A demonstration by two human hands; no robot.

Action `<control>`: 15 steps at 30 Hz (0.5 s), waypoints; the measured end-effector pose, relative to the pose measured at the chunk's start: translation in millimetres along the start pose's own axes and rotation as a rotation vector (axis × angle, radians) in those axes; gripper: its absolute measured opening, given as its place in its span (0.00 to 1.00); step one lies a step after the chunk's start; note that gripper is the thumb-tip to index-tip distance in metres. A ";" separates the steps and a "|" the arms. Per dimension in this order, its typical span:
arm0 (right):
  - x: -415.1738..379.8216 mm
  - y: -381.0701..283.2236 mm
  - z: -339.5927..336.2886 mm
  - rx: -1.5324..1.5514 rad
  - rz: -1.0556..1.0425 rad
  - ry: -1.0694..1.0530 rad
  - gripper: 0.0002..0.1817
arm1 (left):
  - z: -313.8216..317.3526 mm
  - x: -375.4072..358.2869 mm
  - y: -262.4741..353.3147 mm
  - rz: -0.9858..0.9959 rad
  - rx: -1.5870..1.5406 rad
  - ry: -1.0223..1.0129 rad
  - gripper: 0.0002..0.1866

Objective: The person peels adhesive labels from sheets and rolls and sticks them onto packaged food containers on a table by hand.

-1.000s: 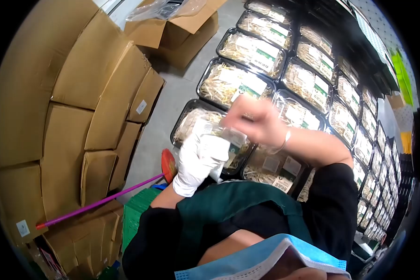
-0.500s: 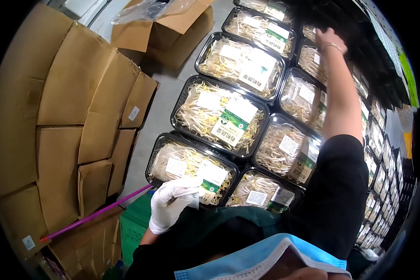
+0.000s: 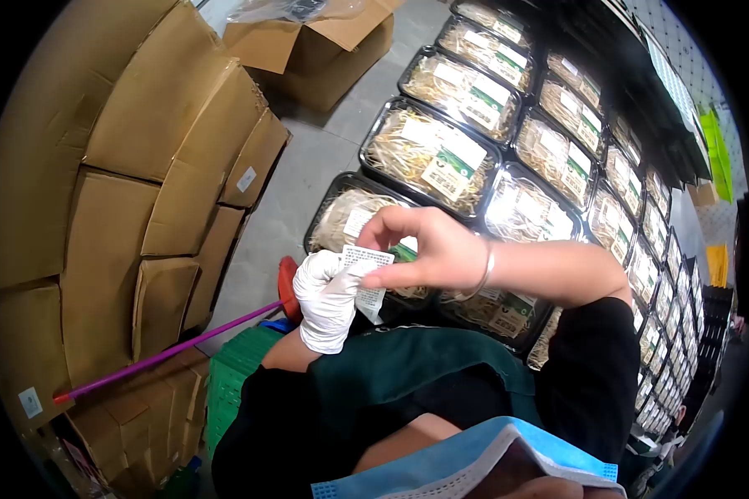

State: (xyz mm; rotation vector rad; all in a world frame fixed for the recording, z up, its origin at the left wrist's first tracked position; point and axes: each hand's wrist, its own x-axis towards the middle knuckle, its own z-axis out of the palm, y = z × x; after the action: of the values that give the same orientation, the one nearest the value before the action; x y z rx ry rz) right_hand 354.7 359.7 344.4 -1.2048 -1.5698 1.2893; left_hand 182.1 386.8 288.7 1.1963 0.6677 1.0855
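My left hand (image 3: 325, 303), in a white glove, is closed around printed sticker labels (image 3: 369, 259) whose ends stick out past the fingers. My bare right hand (image 3: 445, 245), with a bracelet at the wrist, pinches the edge of these labels between thumb and fingers. Both hands are close together in front of my chest. Beneath them is a black tray of bean sprouts (image 3: 341, 212) under clear film, partly hidden by my right hand. Another sprout tray (image 3: 433, 154) with a green and white label lies just beyond it.
Rows of packed sprout trays (image 3: 624, 170) extend to the right. Flattened cardboard boxes (image 3: 150, 125) stand at the left, and an open carton (image 3: 333, 58) sits on the floor behind. A purple pole (image 3: 175, 349) leans near a green crate (image 3: 233, 374).
My right hand has come back from the far trays to my left hand and now grips the labels. The view has shifted a little, and my left hand has risen slightly.
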 end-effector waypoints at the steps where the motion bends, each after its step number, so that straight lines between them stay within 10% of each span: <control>1: 4.8 -4.0 11.3 0.051 0.039 0.084 0.16 | -5.0 1.8 3.3 0.007 -0.006 0.001 0.04; 5: 32.6 0.1 -7.0 -0.241 -0.308 0.106 0.06 | -24.0 21.5 13.8 -0.141 -0.098 -0.072 0.03; 8: 81.2 27.0 -110.8 -0.596 -0.216 0.529 0.12 | -40.6 36.9 3.7 -0.250 0.024 -0.213 0.06; 11: 123.2 51.8 -276.6 -1.082 0.275 0.913 0.16 | -52.6 59.6 -16.8 0.127 0.476 -0.360 0.08; 13: 121.6 118.0 -404.8 -1.112 0.560 1.002 0.23 | -43.0 75.2 -9.4 0.030 0.484 -0.437 0.07; 15: 132.7 111.4 -392.7 -1.121 0.710 1.012 0.22 | -47.4 84.3 -18.2 0.251 0.550 -0.468 0.09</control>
State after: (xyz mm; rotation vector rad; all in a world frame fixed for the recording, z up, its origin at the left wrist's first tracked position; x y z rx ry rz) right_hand 711.9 595.6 313.0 -2.6813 -0.9971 -0.1704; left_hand 177.7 483.0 268.7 1.9757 0.4632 0.7916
